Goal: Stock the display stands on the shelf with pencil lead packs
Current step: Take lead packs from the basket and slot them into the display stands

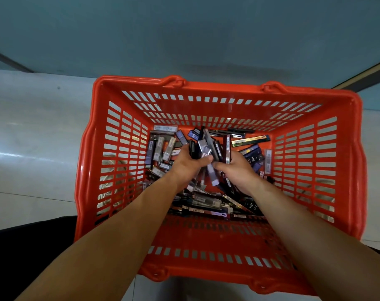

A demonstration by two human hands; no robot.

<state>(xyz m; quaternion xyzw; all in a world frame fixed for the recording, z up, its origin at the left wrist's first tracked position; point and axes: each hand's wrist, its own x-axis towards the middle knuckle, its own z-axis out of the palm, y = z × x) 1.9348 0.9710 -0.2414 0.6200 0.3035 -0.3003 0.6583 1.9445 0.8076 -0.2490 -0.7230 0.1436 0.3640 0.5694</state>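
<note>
- Both forearms are stretched from the bottom edge down into an orange basket (226, 86), which is set on a pale floor (32, 131).
- A bunch of pencil lead packs (206, 146) is clamped between the left hand (184, 165) and right hand (239, 168), roughly mid-basket, with fingers (203, 160) curled round it on both sides.
- Loads more loose packs (163, 148) are scattered over the basket bottom, some marked HB.
</note>
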